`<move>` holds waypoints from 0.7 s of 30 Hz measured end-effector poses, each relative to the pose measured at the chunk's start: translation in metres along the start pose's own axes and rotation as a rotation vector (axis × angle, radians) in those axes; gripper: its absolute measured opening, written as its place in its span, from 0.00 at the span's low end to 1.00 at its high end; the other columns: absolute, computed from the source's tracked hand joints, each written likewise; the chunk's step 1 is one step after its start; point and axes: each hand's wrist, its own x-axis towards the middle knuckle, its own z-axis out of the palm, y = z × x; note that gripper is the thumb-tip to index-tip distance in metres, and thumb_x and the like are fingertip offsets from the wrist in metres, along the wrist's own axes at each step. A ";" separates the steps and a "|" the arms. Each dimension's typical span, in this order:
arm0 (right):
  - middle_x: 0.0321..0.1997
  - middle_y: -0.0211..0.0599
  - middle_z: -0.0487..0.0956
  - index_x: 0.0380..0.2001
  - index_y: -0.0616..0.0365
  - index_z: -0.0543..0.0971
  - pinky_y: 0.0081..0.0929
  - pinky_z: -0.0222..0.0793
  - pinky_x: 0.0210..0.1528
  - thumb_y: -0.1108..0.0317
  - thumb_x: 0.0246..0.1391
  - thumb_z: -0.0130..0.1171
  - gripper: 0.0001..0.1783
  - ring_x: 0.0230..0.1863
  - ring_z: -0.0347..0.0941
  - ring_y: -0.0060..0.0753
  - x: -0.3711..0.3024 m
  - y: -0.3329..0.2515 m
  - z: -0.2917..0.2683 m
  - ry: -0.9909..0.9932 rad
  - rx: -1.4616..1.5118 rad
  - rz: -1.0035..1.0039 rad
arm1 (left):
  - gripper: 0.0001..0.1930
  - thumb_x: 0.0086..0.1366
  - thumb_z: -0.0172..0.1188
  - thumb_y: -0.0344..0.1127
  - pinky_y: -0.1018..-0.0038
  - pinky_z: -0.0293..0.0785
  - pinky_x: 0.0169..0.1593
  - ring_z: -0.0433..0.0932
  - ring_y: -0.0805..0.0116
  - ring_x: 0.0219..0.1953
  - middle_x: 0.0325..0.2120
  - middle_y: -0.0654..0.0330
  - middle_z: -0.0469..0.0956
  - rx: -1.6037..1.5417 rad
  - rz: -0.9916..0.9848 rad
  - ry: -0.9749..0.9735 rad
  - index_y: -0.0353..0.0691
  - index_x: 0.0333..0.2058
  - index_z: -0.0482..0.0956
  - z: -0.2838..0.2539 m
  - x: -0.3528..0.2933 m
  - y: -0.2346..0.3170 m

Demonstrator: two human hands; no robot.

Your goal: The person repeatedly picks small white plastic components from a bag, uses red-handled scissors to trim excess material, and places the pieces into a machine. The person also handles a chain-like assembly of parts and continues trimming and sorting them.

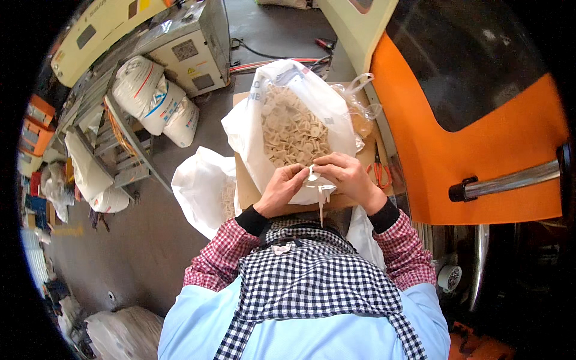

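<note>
Close in front of my body, my left hand [282, 188] and my right hand [353, 181] meet over the near edge of an open white bag [241, 125]. Fingers and thumbs of both pinch a small pale moulded plastic piece [312, 175]. From it, near my right fingers, a thin tapered plastic stem [321, 207] hangs down; how the two join is hard to see. Many beige round plastic parts [294, 129] fill the bag just beyond my fingertips. Red-handled cutters [378, 169] lie on the cardboard surface to the right of my right hand.
A second white bag [201, 183] with pale parts stands at left. An orange machine door [480, 162] with a metal handle [516, 180] borders the right side. Clear plastic bags [360, 111] lie behind the cutters. Full sacks [156, 99] and a metal ladder [133, 157] stand farther left.
</note>
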 end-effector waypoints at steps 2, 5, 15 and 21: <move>0.40 0.39 0.77 0.34 0.58 0.76 0.31 0.70 0.42 0.74 0.43 0.53 0.11 0.41 0.74 0.38 -0.002 -0.007 -0.008 -0.001 -0.077 -0.008 | 0.11 0.67 0.49 0.39 0.85 0.49 0.20 0.55 0.86 0.17 0.15 0.75 0.60 0.103 0.033 -0.052 0.36 0.36 0.73 0.003 -0.003 0.004; 0.36 0.35 0.79 0.32 0.57 0.77 0.29 0.71 0.36 0.73 0.43 0.58 0.09 0.36 0.76 0.35 -0.007 -0.006 -0.012 0.035 -0.162 -0.052 | 0.11 0.67 0.48 0.37 0.85 0.50 0.20 0.55 0.86 0.18 0.16 0.75 0.60 0.264 0.105 -0.140 0.35 0.37 0.75 0.002 -0.009 0.004; 0.29 0.30 0.76 0.37 0.58 0.76 0.17 0.67 0.26 0.73 0.54 0.54 0.07 0.25 0.71 0.19 -0.023 -0.012 -0.004 -0.037 0.750 0.672 | 0.06 0.59 0.50 0.23 0.73 0.71 0.32 0.79 0.57 0.30 0.25 0.49 0.77 0.740 0.399 -0.079 0.30 0.34 0.73 -0.006 -0.005 -0.007; 0.28 0.25 0.75 0.37 0.58 0.77 0.13 0.63 0.23 0.73 0.56 0.53 0.07 0.22 0.67 0.13 -0.032 0.001 -0.003 -0.009 0.840 0.682 | 0.09 0.58 0.50 0.24 0.74 0.70 0.32 0.75 0.67 0.27 0.25 0.52 0.77 0.668 0.352 -0.156 0.29 0.38 0.72 0.000 0.001 -0.004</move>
